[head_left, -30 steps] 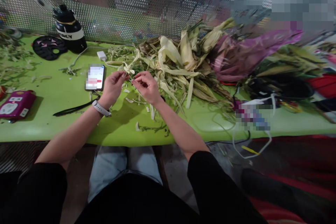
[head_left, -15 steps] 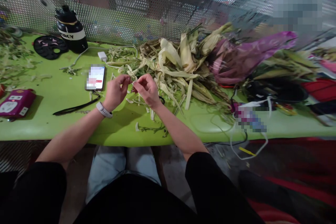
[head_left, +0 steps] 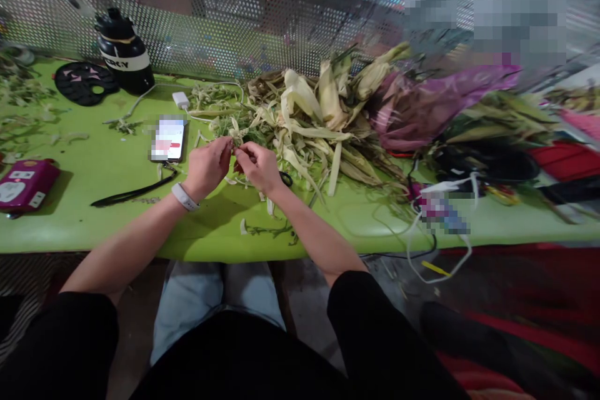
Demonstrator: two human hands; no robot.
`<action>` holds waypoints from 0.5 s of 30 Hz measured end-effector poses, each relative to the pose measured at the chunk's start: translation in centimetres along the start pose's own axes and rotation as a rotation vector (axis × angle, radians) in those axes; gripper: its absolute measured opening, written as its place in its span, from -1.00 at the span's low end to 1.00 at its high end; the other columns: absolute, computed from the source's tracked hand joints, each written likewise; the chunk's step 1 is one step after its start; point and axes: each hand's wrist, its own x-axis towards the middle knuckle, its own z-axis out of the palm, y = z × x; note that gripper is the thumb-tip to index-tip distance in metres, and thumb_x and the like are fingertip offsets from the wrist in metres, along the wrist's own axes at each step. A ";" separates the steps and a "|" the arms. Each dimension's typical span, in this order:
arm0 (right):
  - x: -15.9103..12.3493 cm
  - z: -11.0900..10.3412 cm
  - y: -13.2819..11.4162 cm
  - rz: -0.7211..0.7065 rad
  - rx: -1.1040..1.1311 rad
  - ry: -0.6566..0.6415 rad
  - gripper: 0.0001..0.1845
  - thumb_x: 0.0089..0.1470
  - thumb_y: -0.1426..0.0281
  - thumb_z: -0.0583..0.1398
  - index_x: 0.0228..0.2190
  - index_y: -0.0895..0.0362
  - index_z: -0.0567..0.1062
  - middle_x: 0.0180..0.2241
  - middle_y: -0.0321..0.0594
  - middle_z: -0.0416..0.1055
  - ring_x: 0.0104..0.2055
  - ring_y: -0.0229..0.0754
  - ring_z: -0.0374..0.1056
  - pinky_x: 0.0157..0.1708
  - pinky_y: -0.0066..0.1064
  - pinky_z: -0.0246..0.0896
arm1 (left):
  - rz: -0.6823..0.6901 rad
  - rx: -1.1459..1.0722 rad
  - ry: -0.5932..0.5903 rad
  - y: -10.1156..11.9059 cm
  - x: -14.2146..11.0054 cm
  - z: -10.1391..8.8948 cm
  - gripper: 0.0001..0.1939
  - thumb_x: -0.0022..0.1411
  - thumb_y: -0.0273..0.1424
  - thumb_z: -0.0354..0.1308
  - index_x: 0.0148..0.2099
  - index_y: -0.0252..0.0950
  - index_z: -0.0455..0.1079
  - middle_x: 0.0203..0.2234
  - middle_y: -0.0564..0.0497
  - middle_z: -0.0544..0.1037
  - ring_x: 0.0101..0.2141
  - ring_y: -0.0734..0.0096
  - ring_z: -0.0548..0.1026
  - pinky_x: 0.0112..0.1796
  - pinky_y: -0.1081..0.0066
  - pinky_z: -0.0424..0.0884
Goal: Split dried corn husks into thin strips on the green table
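My left hand (head_left: 207,165), with a white band on its wrist, and my right hand (head_left: 257,165) meet fingertip to fingertip over the green table (head_left: 94,212). Both are pinched on a thin pale strip of corn husk (head_left: 233,149) between them. Just beyond the hands lies a big heap of corn husks (head_left: 319,125), with loose husk bits (head_left: 262,225) on the table below my right forearm.
A phone (head_left: 169,139) lies left of my left hand, with a black strap (head_left: 131,194) and a white charger (head_left: 180,100) nearby. A black bottle (head_left: 124,53) and a dark lid (head_left: 85,81) stand far left, a pink case (head_left: 23,182) at the left edge. Purple bag (head_left: 422,106) and cables (head_left: 440,225) lie right. A perforated metal wall backs the table.
The two hands have come closer together, from a small gap to touching at the fingertips, and have shifted slightly away from me toward the husk heap.
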 end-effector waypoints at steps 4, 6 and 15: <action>0.0 -0.1 -0.4 -0.009 0.011 -0.014 -0.57 0.17 -0.03 0.12 -0.39 0.09 0.36 -0.58 -0.34 0.42 -0.55 -0.27 0.42 -0.50 -0.45 0.32 | 0.037 0.069 0.022 -0.2 0.0 0.1 -0.69 0.40 -0.24 -0.06 -0.15 -0.25 0.48 -0.45 -0.08 0.56 -0.48 0.33 0.45 -0.37 0.39 0.28; 0.0 -0.2 -0.7 -0.034 0.029 -0.018 -0.54 0.17 -0.06 0.11 -0.38 0.09 0.35 -0.58 -0.36 0.41 -0.57 -0.30 0.40 -0.51 -0.47 0.30 | 0.052 0.096 0.029 -0.4 0.2 0.1 -0.70 0.40 -0.29 -0.07 -0.14 -0.25 0.48 -0.46 -0.07 0.56 -0.50 0.36 0.44 -0.39 0.42 0.25; 0.0 -0.5 -1.1 0.100 0.127 -0.076 -0.47 0.13 -0.11 0.13 -0.48 0.10 0.37 -0.64 -0.35 0.37 -0.63 -0.31 0.37 -0.62 -0.49 0.23 | 0.071 0.093 0.045 -0.6 0.2 0.1 -0.71 0.38 -0.27 -0.05 -0.14 -0.20 0.49 -0.50 -0.04 0.56 -0.51 0.36 0.43 -0.40 0.42 0.28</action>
